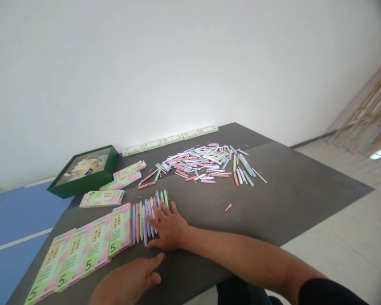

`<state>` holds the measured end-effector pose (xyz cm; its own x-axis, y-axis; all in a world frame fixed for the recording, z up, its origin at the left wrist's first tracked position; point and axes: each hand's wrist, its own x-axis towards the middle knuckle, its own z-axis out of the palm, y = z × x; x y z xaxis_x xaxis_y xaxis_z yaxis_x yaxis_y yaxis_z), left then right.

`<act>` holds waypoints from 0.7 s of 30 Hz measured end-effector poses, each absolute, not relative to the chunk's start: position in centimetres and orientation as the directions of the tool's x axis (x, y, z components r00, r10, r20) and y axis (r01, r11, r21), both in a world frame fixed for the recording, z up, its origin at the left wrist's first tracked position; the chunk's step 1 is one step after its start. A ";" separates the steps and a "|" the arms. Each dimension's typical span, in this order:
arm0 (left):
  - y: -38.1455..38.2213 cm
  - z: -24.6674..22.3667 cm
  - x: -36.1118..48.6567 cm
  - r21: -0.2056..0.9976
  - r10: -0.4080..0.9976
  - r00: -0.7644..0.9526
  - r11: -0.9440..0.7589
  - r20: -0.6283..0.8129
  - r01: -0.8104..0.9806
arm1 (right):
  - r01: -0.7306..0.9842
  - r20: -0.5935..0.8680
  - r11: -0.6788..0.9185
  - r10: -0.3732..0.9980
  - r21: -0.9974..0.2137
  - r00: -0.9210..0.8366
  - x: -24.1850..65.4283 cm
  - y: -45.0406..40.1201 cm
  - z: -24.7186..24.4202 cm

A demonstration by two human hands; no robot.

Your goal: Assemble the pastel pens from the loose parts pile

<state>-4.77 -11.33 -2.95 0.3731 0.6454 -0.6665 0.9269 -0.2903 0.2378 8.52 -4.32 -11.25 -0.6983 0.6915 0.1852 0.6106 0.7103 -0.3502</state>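
The open right hand (pixel 168 226) is spread empty across a row of pastel pens (pixel 141 224) on the dark tabletop (pixel 288 195), and the open, empty left hand (pixel 126 279) is held near pink-and-green printed cards (pixel 82 254).

head view looks down at right hand (pixel 168 226)

Pastel pink, lilac, sky blue and mint green on the slim pens (pixel 137 222) in the row. Mint green and candy pink in blocky patches on the card packets (pixel 120 228), with black 5s and dark printed marks. Deep forest green on the box (pixel 79 186). Those same pastels, plus white, throughout the loose pen heap (pixel 206 163). Charcoal grey across the bench (pixel 273 190). Mid blue, crossed by a white stripe, on the floor panel (pixel 18 212).
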 end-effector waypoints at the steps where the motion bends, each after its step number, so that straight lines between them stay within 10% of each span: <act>1: -11.3 -2.8 -4.6 0.233 0.644 0.369 -0.289 -0.670 0.928 | 0.607 0.211 0.714 0.691 -0.349 -0.692 8.8 -4.5 -10.7; 11: -11.6 -1.9 -4.8 0.145 0.655 0.291 -0.268 -0.697 0.952 | 0.946 0.168 0.208 0.971 -0.248 -0.170 22.8 4.1 -7.9; 21: -10.8 -1.2 -3.0 0.115 0.665 0.261 -0.257 -0.700 0.960 | 0.919 0.107 0.366 0.929 -0.144 -0.354 23.3 7.9 -10.6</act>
<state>-3.03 -10.81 -1.20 0.2614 0.6651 -0.6995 0.9597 -0.2567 0.1145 23.29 7.89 -10.64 -0.3537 0.9293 0.1065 0.9193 0.3664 -0.1438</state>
